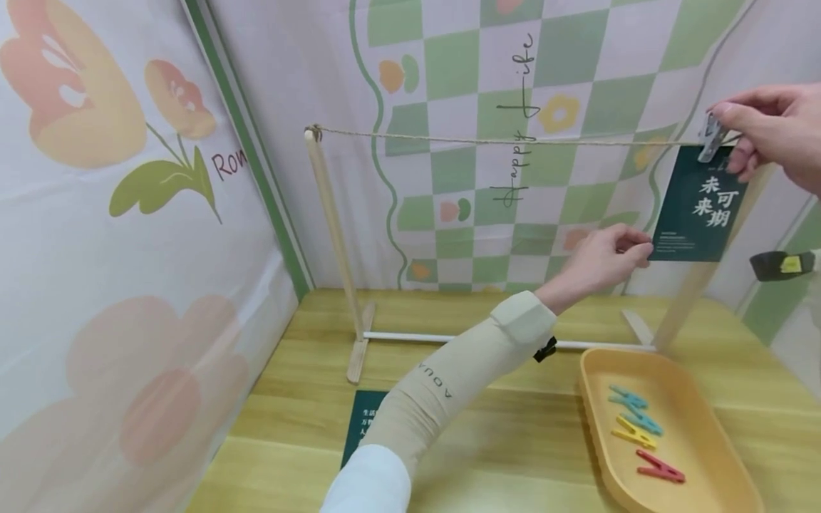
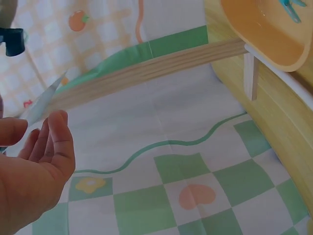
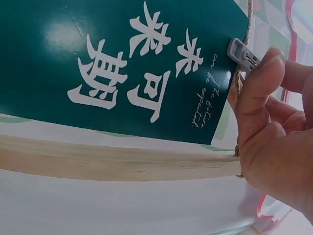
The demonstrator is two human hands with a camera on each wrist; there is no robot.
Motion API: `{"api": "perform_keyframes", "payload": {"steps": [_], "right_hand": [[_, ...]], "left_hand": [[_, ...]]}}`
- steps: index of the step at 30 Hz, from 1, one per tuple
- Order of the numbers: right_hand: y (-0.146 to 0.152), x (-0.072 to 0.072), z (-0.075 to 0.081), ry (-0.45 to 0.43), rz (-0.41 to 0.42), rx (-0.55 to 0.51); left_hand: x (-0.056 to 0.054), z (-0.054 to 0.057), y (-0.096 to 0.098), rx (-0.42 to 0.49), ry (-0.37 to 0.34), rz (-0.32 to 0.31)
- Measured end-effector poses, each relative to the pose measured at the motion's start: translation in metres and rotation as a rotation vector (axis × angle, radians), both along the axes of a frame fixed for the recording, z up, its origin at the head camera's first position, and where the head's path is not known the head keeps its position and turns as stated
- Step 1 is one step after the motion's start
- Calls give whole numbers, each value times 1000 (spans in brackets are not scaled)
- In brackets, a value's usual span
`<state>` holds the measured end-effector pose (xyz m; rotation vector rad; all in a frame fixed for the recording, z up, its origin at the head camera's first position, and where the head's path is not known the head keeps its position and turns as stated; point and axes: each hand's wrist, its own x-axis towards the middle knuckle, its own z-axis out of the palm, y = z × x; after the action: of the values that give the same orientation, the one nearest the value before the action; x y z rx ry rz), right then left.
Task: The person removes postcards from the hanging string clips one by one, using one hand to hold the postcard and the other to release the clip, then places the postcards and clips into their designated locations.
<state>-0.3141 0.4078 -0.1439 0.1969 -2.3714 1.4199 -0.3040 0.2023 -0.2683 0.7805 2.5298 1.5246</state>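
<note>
A dark green card [image 1: 695, 206] with white characters hangs at the right end of a twine line [image 1: 513, 142]. My right hand [image 1: 782, 128] pinches a grey clothespin [image 3: 240, 53] between thumb and forefinger, and its jaws sit over the card's top edge at the twine. Lower down, my left hand [image 1: 599, 260] holds the card's bottom left corner between thumb and fingers. From the left wrist view the card appears nearly edge-on, as a pale sliver beside the left hand's fingers [image 2: 58, 132].
A wooden frame with a left post [image 1: 335, 228] and a white bottom bar [image 1: 410, 337] carries the twine. At the front right, an orange tray [image 1: 718, 434] contains several clothespins, including a red clothespin [image 1: 661, 467]. Another green card [image 1: 359, 420] lies partly under the left arm.
</note>
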Motion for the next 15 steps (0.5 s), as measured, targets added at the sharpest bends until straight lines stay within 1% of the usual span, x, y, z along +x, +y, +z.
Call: {"api": "perform_keyframes", "payload": {"steps": [2, 4, 7, 10, 15], "right_hand": [[-2, 0, 1, -3, 1, 1], [-3, 0, 2, -4, -5, 2], [-6, 1, 2, 5, -4, -19], [-3, 1, 0, 20, 17, -47], [2, -3, 2, 28, 76, -106]], "left_hand": [[0, 3, 1, -9, 24, 14], [0, 6, 2, -6, 36, 9], [0, 6, 5, 3, 13, -14], [0, 5, 7, 5, -7, -41], [-1, 6, 8, 5, -17, -34]]}}
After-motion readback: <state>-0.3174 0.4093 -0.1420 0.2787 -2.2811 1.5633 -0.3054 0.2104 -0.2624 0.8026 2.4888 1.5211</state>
